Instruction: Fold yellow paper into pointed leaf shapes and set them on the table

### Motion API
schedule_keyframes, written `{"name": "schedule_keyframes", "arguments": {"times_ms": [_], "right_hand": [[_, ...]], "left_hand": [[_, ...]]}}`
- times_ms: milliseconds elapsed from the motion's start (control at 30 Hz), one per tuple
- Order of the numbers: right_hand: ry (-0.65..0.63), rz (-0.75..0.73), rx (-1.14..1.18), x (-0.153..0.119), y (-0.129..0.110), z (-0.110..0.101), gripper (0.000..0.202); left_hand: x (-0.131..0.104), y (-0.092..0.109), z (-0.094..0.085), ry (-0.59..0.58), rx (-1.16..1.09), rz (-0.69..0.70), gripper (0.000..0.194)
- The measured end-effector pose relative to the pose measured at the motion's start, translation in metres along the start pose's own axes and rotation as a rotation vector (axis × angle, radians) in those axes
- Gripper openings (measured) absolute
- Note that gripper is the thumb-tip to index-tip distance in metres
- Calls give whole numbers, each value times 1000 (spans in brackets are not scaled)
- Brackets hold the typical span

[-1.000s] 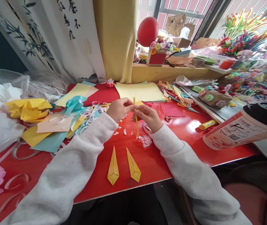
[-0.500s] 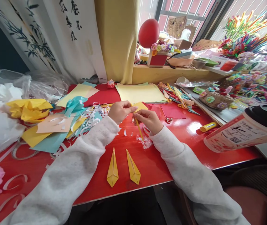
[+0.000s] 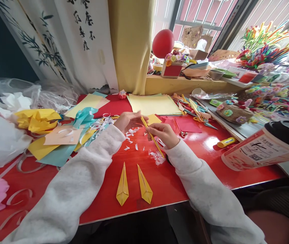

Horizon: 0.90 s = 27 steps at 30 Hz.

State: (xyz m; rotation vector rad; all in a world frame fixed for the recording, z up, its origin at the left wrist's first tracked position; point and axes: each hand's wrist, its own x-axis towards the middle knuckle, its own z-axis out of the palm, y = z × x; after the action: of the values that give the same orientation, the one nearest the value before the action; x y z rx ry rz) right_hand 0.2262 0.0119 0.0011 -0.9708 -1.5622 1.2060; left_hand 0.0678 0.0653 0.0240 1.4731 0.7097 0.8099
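My right hand pinches a narrow folded yellow paper, seen nearly edge-on and slanting down to the right. Beside its upper end is my left hand, slightly blurred, its fingers loosely stretched out and not closed on the paper. Closer to me on the red table lie two folded yellow paper pieces, a left one and a right one, both long and pointed at the far end. Behind my right hand a flat yellow sheet shows in part.
White paper scraps are strewn near my hands. At the back lies a stack of pale yellow sheets; scissors and pens are right of it. A large paper cup stands at the right. Coloured paper and plastic bags are heaped left.
My left hand has opened and drawn slightly left from the folded yellow paper. My right hand still pinches it, and more of its length shows. The view has shifted slightly.
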Motion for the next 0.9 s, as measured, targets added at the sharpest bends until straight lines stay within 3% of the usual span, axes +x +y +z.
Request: {"name": "schedule_keyframes", "arguments": {"times_ms": [133,233,367,467,567,600,667,733,900], "right_hand": [[5,29,28,3,8,1,25],[8,25,32,3,7,2,22],[-3,5,-11,-2,-10,0,18],[-67,39,-92,-12,-33,-9,16],[-132,84,-182,-30,-54,-18,14],[-93,81,-178,-38,-60,-21,13],[-51,91,-171,-58,-66,-22,11],[-50,151,-157,-80,-65,-17,10],[-15,358,-72,-129,-32,12,13]], "left_hand": [[3,-1,-5,60,301,-21,37],[3,-6,3,139,519,96,33],[-2,1,12,206,597,255,32],[-9,14,10,74,576,235,37],[-24,14,9,-79,743,171,37],[-31,9,11,-153,846,154,40],[-44,-6,19,-424,1038,112,40],[-55,-21,30,-566,1130,45,32],[-62,-29,41,-686,1070,27,18]]}}
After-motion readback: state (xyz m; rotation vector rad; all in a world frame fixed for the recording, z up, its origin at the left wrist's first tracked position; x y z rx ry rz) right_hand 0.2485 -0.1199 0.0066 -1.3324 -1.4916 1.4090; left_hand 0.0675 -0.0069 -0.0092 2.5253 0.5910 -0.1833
